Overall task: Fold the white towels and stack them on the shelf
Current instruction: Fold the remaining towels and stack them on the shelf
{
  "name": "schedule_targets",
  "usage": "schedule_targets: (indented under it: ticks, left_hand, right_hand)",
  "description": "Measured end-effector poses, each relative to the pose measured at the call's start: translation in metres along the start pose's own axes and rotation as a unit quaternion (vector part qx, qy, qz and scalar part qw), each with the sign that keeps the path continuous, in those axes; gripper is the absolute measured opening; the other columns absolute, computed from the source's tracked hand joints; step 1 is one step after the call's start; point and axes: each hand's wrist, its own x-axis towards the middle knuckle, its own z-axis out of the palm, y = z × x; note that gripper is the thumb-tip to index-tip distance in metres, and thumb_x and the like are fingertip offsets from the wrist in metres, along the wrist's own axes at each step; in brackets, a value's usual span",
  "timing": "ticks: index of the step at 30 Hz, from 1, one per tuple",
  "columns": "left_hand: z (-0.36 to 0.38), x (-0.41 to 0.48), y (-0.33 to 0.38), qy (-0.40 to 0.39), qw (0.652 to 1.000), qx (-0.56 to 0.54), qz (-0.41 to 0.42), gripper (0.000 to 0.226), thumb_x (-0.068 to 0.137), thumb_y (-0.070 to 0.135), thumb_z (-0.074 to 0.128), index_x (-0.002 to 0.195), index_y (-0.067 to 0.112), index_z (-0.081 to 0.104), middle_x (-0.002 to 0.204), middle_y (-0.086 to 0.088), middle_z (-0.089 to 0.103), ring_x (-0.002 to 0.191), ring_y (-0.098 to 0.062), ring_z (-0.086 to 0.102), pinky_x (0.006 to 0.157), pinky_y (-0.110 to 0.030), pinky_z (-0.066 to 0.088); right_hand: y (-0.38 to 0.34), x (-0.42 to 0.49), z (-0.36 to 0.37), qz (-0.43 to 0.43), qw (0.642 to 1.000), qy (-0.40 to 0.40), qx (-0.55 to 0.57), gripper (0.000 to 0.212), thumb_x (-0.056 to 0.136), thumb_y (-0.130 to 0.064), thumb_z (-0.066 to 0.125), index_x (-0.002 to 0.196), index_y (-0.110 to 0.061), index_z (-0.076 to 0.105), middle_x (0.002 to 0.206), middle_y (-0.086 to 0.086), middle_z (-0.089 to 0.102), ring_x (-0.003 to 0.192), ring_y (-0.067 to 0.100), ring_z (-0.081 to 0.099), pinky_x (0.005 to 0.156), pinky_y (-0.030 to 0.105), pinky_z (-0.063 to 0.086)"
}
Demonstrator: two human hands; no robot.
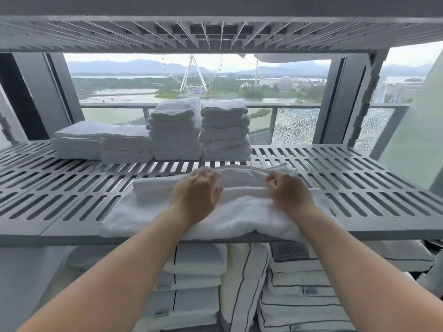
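Head view: hands [242, 195] press white towel [239, 212]; labels unreadable.

High-rise hotel-type linen spot by a balcony – grey slotted shelf [359, 178] with folded white towel stacks [176, 130], striped linens [294, 295] below, Ferris wheel [193, 73] beyond glass railing [297, 125].

Both hands hide part of the rumpled white terry towel [242, 212] lying on the grey slotted plastic shelf [60, 200], so the left hand's [195, 197] fingertips and the right hand's [288, 194] curled fingers cannot be judged for grip. Below, the black-striped white linens [294, 291] are cut off by the shelf's front edge and the picture's lower edge.
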Motion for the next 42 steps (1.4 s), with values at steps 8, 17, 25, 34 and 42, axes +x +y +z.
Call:
schedule_targets:
  ticks: [8, 17, 25, 34, 42]
  left_hand:
    - [0.004, 0.051, -0.038, -0.05, 0.973, 0.032, -0.222, 0.029, 0.098, 0.037, 0.047, 0.122, 0.021, 0.051, 0.111, -0.011, 0.069, 0.106, -0.034, 0.061, 0.087, -0.04, 0.046]
    - [0.026, 0.08, -0.072, -0.265, 0.911, 0.023, -0.316, 0.061, 0.094, 0.04, 0.055, 0.146, 0.013, 0.04, 0.146, -0.013, 0.05, 0.131, -0.034, 0.048, 0.106, -0.039, 0.041]
    - [0.008, 0.094, -0.089, -0.231, 0.936, 0.093, -0.247, 0.019, 0.089, 0.03, 0.05, 0.088, 0.019, 0.067, 0.099, -0.004, 0.067, 0.097, -0.03, 0.06, 0.082, -0.036, 0.052]
    - [0.03, 0.116, -0.099, 0.064, 0.982, 0.107, -0.142, 0.012, 0.092, 0.025, 0.055, 0.097, 0.018, 0.063, 0.099, -0.01, 0.067, 0.094, -0.034, 0.063, 0.08, -0.042, 0.045]
    - [0.038, 0.11, -0.114, -0.065, 0.976, 0.11, -0.177, 0.024, 0.092, 0.028, 0.055, 0.116, 0.024, 0.057, 0.118, -0.005, 0.064, 0.11, -0.029, 0.061, 0.086, -0.037, 0.049]
  right_hand:
    - [0.013, 0.059, 0.005, -0.047, 0.983, -0.097, -0.151, 0.064, 0.085, -0.008, 0.043, 0.146, -0.026, 0.039, 0.145, 0.007, 0.046, 0.135, 0.031, 0.039, 0.112, 0.047, 0.034]
    - [0.027, 0.106, 0.034, -0.027, 0.96, -0.227, -0.162, 0.049, 0.087, -0.017, 0.053, 0.135, -0.024, 0.047, 0.139, 0.005, 0.052, 0.132, 0.029, 0.045, 0.105, 0.049, 0.038]
    - [0.033, 0.124, 0.038, -0.003, 0.972, -0.133, -0.195, 0.036, 0.088, -0.009, 0.041, 0.115, -0.017, 0.063, 0.121, 0.008, 0.064, 0.115, 0.03, 0.058, 0.095, 0.041, 0.043]
    - [0.044, 0.128, 0.03, 0.066, 0.995, 0.032, -0.07, 0.025, 0.09, -0.013, 0.045, 0.093, -0.016, 0.07, 0.093, 0.013, 0.071, 0.091, 0.034, 0.065, 0.07, 0.032, 0.038]
    - [0.045, 0.132, 0.034, 0.145, 0.984, -0.064, -0.085, 0.026, 0.089, -0.012, 0.046, 0.104, -0.011, 0.067, 0.107, 0.013, 0.068, 0.102, 0.033, 0.063, 0.083, 0.038, 0.051]
